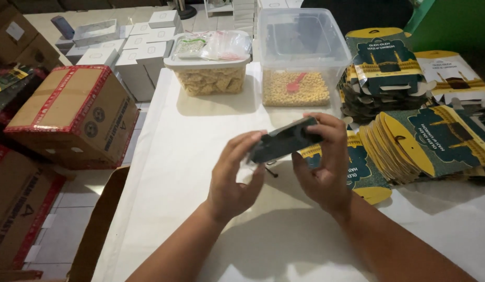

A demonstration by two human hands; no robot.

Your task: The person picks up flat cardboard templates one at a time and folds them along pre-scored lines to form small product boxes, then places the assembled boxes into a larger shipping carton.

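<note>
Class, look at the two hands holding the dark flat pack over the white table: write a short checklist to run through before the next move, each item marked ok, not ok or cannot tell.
1. Both hands on the pack: ok; left hand at its left end, right hand at its right.
2. Pack clear of the table: ok, held above it.
3. Pack open or sealed: cannot tell.
4. Tub of yellow pellets open: ok, no lid on it.
5. Red scoop in the tub: ok.
6. Stack of printed cards beside the right hand: ok.

- Left hand (233, 175): raised at centre, back toward the camera, fingers curled up toward 1 o'clock, forearm running down to 7 o'clock.
- Right hand (322, 166): just beside it, fingers hooked over toward 10 o'clock, forearm leaving at 5 o'clock.
</note>
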